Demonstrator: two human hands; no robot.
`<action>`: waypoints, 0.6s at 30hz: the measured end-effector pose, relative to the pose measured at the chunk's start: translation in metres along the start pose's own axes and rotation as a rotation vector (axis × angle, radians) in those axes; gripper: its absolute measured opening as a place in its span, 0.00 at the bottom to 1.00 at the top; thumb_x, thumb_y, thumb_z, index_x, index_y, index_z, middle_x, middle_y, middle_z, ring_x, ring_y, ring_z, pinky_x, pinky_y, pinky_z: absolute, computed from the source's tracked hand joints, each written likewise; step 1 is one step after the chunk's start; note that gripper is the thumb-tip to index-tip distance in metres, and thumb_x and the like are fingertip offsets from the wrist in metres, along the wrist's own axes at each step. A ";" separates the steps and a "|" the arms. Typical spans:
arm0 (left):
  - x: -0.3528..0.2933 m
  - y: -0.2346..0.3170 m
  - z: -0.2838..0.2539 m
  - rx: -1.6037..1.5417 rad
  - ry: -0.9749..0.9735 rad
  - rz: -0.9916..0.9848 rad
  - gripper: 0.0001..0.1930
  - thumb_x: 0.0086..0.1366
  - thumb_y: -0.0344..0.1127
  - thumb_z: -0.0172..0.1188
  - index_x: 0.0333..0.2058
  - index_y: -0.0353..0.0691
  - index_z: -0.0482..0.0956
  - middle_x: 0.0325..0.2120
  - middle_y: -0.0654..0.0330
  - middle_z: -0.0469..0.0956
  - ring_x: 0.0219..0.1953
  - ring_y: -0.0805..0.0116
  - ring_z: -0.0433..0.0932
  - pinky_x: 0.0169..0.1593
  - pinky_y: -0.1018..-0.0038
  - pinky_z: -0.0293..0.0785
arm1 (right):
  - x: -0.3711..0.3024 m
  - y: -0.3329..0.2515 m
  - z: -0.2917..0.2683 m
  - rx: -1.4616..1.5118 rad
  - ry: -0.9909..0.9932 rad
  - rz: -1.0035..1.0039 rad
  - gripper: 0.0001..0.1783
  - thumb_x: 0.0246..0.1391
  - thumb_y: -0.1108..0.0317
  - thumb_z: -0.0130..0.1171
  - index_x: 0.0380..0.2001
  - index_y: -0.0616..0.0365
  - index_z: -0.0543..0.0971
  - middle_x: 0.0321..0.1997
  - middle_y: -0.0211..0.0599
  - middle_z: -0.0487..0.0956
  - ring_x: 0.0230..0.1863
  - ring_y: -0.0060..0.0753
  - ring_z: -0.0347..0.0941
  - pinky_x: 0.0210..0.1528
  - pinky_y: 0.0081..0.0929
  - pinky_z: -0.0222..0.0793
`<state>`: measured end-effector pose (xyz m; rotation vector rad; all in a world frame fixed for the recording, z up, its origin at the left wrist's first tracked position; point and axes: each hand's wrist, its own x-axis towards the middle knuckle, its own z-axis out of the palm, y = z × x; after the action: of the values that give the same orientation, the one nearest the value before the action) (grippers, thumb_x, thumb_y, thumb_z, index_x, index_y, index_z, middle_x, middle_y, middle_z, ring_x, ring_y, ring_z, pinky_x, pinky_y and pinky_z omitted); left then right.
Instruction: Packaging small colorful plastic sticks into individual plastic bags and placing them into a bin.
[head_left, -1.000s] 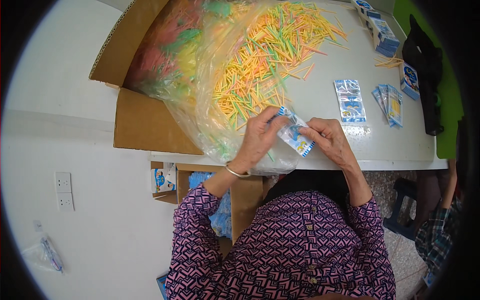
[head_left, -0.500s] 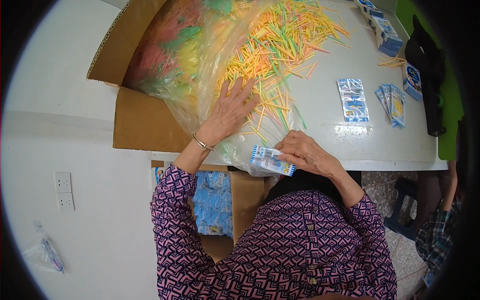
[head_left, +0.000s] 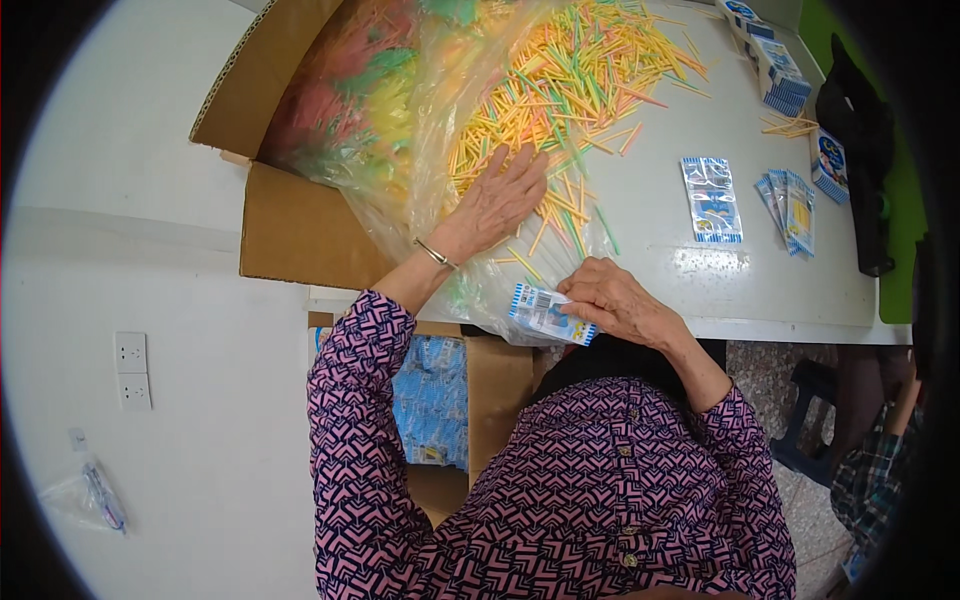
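Note:
My left hand [head_left: 497, 200] lies flat with fingers stretched over the near edge of a pile of thin yellow, green and pink sticks [head_left: 560, 95]. Nothing shows gripped in it, though what is under the palm is hidden. Between the thumb and fingers of my right hand [head_left: 622, 303] is a small blue-and-white packet [head_left: 543, 311], held at the table's front edge. A crumpled clear plastic bag [head_left: 432, 130] spreads beneath the left wrist and the packet. A few loose sticks [head_left: 560, 205] are scattered between the hands.
An open cardboard box [head_left: 305, 230] of coloured sticks adjoins the table [head_left: 770, 285]. Flat packets [head_left: 711, 200] and small boxes [head_left: 780, 75] sit right, near a black object [head_left: 868, 180]. Below, another carton [head_left: 490, 390] contains blue packets [head_left: 430, 400]. A person's plaid sleeve [head_left: 868, 470] shows at right.
My left hand has slid right across the sticks, its fingers drawing closer together. My right hand still holds the packet in nearly the same place. The whole view has shifted slightly.

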<state>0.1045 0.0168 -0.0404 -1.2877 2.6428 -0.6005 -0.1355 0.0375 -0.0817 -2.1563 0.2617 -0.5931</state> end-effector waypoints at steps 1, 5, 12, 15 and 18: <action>0.000 -0.001 0.002 -0.003 0.018 -0.018 0.15 0.59 0.31 0.49 0.46 0.35 0.69 0.56 0.54 0.63 0.61 0.55 0.59 0.61 0.57 0.55 | 0.000 0.000 0.001 -0.002 0.025 -0.022 0.10 0.54 0.65 0.55 0.32 0.63 0.78 0.35 0.38 0.77 0.41 0.41 0.69 0.48 0.35 0.63; 0.006 -0.006 0.017 -0.077 0.066 -0.057 0.15 0.59 0.31 0.49 0.46 0.36 0.69 0.52 0.53 0.66 0.59 0.55 0.61 0.60 0.57 0.55 | 0.000 0.000 0.000 -0.016 0.020 -0.007 0.11 0.52 0.65 0.57 0.32 0.64 0.79 0.38 0.39 0.78 0.43 0.41 0.70 0.49 0.34 0.64; 0.008 -0.003 0.038 -0.468 0.368 -0.420 0.13 0.60 0.29 0.48 0.44 0.35 0.69 0.41 0.50 0.72 0.51 0.54 0.67 0.58 0.63 0.56 | -0.001 -0.001 0.001 -0.009 0.004 0.010 0.11 0.53 0.65 0.57 0.32 0.63 0.79 0.38 0.39 0.78 0.43 0.41 0.70 0.49 0.34 0.64; 0.016 0.003 0.022 -0.864 0.410 -0.684 0.12 0.66 0.32 0.47 0.45 0.34 0.69 0.39 0.51 0.73 0.47 0.57 0.70 0.56 0.66 0.59 | -0.002 -0.002 -0.001 -0.023 0.005 0.014 0.11 0.53 0.65 0.57 0.33 0.63 0.79 0.37 0.39 0.78 0.43 0.41 0.70 0.48 0.34 0.64; 0.020 0.007 0.007 -1.277 0.526 -0.816 0.13 0.69 0.37 0.46 0.45 0.34 0.69 0.38 0.54 0.73 0.43 0.63 0.73 0.53 0.69 0.64 | -0.002 -0.001 0.001 -0.025 0.019 -0.003 0.11 0.54 0.65 0.56 0.32 0.62 0.78 0.35 0.39 0.77 0.41 0.42 0.70 0.47 0.35 0.64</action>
<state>0.0888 0.0029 -0.0484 -2.8783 2.7503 1.1144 -0.1367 0.0393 -0.0823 -2.1760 0.2771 -0.6158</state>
